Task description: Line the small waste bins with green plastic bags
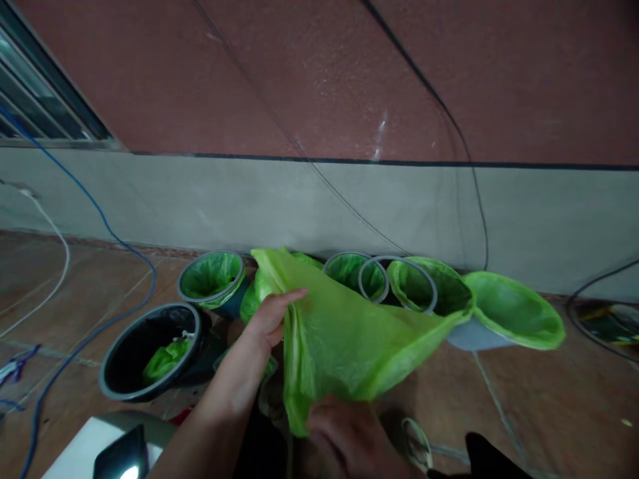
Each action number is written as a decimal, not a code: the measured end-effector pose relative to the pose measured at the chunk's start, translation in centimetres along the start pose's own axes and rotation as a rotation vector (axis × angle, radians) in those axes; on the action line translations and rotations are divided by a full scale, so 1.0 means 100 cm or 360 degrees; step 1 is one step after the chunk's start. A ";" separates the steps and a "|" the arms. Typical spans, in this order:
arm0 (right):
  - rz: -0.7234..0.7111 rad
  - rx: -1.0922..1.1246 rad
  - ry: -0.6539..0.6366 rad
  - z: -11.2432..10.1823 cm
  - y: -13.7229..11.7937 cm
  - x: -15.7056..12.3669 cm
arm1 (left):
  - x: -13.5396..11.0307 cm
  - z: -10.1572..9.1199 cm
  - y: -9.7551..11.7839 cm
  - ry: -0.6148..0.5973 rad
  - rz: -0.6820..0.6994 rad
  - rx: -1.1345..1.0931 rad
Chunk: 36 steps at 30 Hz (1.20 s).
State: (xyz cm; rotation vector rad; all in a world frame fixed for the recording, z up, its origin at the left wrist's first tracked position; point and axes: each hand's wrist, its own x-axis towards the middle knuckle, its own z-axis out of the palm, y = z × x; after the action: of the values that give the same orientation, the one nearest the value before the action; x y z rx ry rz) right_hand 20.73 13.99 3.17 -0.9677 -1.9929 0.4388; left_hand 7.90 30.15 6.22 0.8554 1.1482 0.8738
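A light-green plastic bag (349, 332) hangs stretched out in front of me, its far corner reaching to the right. My left hand (269, 319) is closed on the bag's left edge, one digit pointing right along the plastic. Lower down, my right hand (347, 429) has its fingers curled on the bag's bottom edge; it is somewhat blurred. Just behind the bag stand a bin with a green liner (348, 273) and another lined bin (439, 283). A grey ring (434, 293) shows in front of that second bin. The bag hides part of the row.
At left are a green-lined bin (232, 293) and a black bin (107, 372) with green plastic inside. A pale bin (479, 336) with a green liner stands right. A blue cable (107, 226) crosses the tiled floor. A phone (120, 456) lies on a white surface.
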 end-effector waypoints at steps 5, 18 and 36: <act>-0.0054 0.0093 -0.0334 0.008 0.006 -0.003 | -0.002 -0.001 -0.009 0.0018 -0.0055 -0.0030; 0.1873 0.0094 0.0693 -0.083 0.132 -0.002 | -0.026 -0.065 0.046 -0.0107 0.0239 -0.0221; 0.1886 0.1450 0.1347 -0.084 0.122 -0.010 | 0.042 -0.101 0.021 0.0833 0.0215 0.0902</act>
State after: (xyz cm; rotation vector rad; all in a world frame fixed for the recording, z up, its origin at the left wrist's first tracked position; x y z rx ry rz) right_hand 33.68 20.57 -0.02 -1.2852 -0.2025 1.1719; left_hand -1.46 35.95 4.51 1.2122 1.8664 0.9245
